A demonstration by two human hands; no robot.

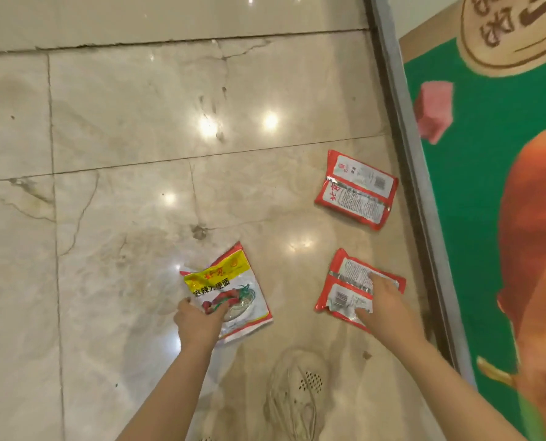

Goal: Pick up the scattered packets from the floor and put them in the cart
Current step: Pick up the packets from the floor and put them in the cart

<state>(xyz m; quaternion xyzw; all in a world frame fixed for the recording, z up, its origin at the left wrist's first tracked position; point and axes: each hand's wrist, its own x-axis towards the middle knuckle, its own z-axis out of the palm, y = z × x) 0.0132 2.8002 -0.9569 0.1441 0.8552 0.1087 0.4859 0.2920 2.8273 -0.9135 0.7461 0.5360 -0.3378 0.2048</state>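
A glossy, cracked marble floor runs up to a metal-edged panel with a green printed poster along the right side; no cart is in view.

Three packets lie flat on that floor. The yellow-fronted packet sits under the left hand, whose fingers curl over its near edge and seem to pinch it, likely the start of a lift, since a flat, slippery pouch is easiest raised by one edge. Just right of those fingers, the near red packet lies back side up, seam showing. The right hand rests on it with fingers fairly straight and spread, pressing down on the packet; whether the thumb has hooked under an edge I cannot tell. Pressing probably keeps it from sliding on the polished stone while a grip is found.

Beyond the right fingertips, well apart from either hand, the far red packet lies untouched near the panel's edge, probably for a later reach.

Below, between the forearms, a pale perforated shoe stands on the floor.
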